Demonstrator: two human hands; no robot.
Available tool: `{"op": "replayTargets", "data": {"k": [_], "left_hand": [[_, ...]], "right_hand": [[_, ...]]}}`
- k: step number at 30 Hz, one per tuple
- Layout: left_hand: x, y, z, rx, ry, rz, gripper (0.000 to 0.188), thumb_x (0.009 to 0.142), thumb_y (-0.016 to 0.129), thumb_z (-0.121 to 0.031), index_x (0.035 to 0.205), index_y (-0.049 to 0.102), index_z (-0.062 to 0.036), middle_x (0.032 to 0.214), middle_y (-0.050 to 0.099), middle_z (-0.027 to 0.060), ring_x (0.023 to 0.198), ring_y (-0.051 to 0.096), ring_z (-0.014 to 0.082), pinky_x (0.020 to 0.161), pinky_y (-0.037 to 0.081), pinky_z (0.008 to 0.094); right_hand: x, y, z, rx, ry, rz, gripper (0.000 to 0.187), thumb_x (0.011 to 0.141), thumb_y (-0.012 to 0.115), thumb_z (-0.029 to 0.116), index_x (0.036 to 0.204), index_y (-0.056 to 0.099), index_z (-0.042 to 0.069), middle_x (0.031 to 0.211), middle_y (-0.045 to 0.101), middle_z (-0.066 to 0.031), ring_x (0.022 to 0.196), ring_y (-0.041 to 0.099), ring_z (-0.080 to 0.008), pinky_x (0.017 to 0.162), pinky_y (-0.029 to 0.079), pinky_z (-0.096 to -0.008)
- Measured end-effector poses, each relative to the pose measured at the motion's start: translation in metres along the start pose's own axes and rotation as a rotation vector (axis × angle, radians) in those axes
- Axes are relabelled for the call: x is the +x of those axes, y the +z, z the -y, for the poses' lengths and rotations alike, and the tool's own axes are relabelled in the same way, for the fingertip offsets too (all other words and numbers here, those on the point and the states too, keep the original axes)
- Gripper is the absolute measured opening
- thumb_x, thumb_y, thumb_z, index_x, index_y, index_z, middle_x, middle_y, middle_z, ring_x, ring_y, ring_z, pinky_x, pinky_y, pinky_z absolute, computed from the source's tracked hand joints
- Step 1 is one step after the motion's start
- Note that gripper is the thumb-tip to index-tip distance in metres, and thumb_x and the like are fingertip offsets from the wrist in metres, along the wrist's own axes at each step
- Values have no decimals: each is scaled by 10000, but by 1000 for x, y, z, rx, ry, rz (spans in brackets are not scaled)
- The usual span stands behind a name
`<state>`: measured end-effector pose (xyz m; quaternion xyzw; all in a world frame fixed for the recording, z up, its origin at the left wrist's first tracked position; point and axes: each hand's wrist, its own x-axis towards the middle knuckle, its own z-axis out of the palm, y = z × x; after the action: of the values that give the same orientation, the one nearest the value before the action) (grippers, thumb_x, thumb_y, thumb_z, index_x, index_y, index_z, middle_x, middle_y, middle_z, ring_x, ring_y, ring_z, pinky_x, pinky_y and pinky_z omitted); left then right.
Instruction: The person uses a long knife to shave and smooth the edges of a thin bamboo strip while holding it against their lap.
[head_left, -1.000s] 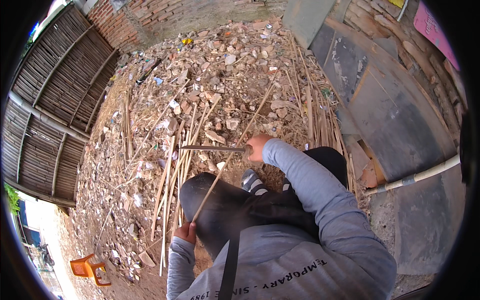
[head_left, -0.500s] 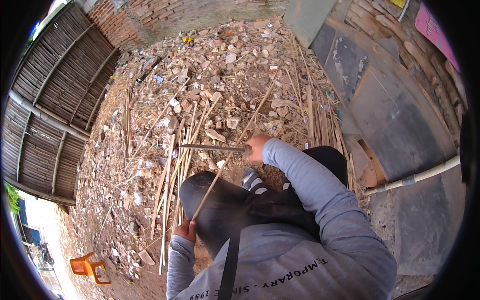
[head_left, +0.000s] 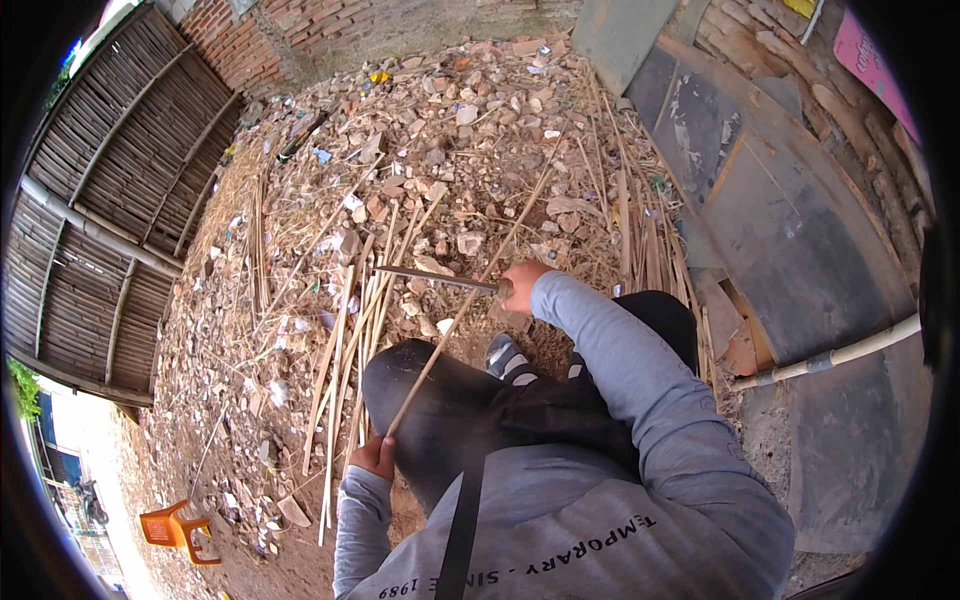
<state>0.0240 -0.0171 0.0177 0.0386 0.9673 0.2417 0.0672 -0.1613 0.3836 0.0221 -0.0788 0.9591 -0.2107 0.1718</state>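
Note:
My left hand (head_left: 374,457) is closed round the near end of a long, thin bamboo strip (head_left: 428,368), low beside my left knee. The strip slants up and away to the right, past my knee and over the stony ground. My right hand (head_left: 522,287) grips the handle of a long-bladed knife (head_left: 432,277) in front of my knees. Its blade points left and crosses the strip; whether the edge touches it I cannot tell. A loose bundle of split bamboo strips (head_left: 352,340) lies on the ground left of my left knee.
Rubble (head_left: 440,150) covers the ground ahead, up to a brick wall (head_left: 330,40). More bamboo strips (head_left: 640,230) lie at the right, beside leaning dark sheets (head_left: 790,230). A bamboo-slat fence (head_left: 110,150) stands at the left, an orange plastic chair (head_left: 175,530) at the lower left.
My right hand has shifted slightly right and away from me. The knife blade now tilts, its tip raised farther up the strip. My left hand keeps its hold nearly in place.

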Motion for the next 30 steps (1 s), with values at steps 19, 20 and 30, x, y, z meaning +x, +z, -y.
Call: {"op": "replayTargets", "data": {"k": [19,20,30], "left_hand": [[0,-3,-5,26,-10,9,376,921,457,-372,795,579,-39,654,573,242,658,568,458,565,431,504],[-1,-2,-4,25,-16,14,373,920,459,-371,795,581,-41,653,573,242,657,569,455,563,431,503],[1,-1,-2,50,-10,-1,376,913,472,-368,742,550,-42,634,561,244,634,560,456,555,421,515]], "right_hand": [[-8,-24,6,-7,104,46,484,698,671,327,1113,623,81,1105,623,-153,1035,595,-308,904,475,-386],[-11,-25,10,-10,104,48,484,698,671,327,1113,623,81,1105,623,-153,1035,595,-308,904,475,-386],[-3,-13,-5,21,81,24,473,685,672,337,1091,639,97,1070,638,-161,1007,608,-308,892,481,-378]]}}
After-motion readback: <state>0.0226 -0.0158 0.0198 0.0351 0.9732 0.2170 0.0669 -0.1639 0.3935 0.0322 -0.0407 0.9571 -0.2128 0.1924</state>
